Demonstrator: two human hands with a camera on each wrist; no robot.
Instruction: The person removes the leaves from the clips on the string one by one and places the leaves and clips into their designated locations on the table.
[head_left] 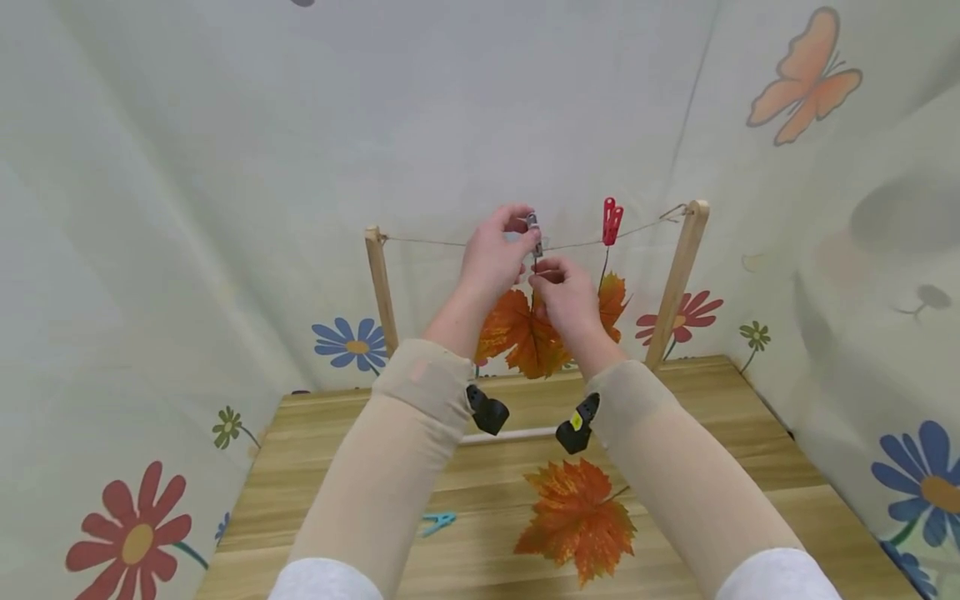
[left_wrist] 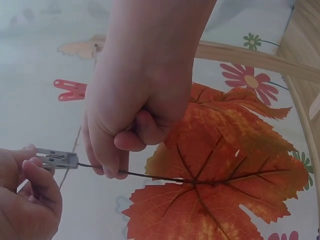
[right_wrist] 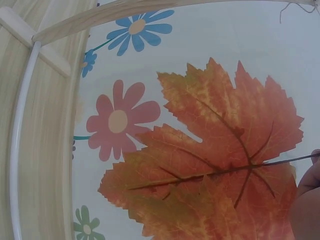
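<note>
My left hand (head_left: 489, 257) pinches a grey clothespin (head_left: 533, 223) at the string (head_left: 422, 241). In the left wrist view the clothespin's (left_wrist: 62, 159) nose meets the end of a dark stem (left_wrist: 156, 177). That stem belongs to an orange artificial maple leaf (head_left: 522, 332), which hangs downward. Just below the clothespin, my right hand (head_left: 572, 302) pinches the stem between thumb and fingers. Only a bit of this hand shows at the right edge of the right wrist view, where the leaf (right_wrist: 225, 130) is large.
A red clothespin (head_left: 612, 222) holds another leaf (head_left: 613, 292) on the string to the right. Wooden posts (head_left: 380, 283) carry the string, with a white rod (head_left: 517, 436) low between them. On the wooden table (head_left: 315, 467) lie a maple leaf (head_left: 579, 523) and a teal clothespin (head_left: 438, 523).
</note>
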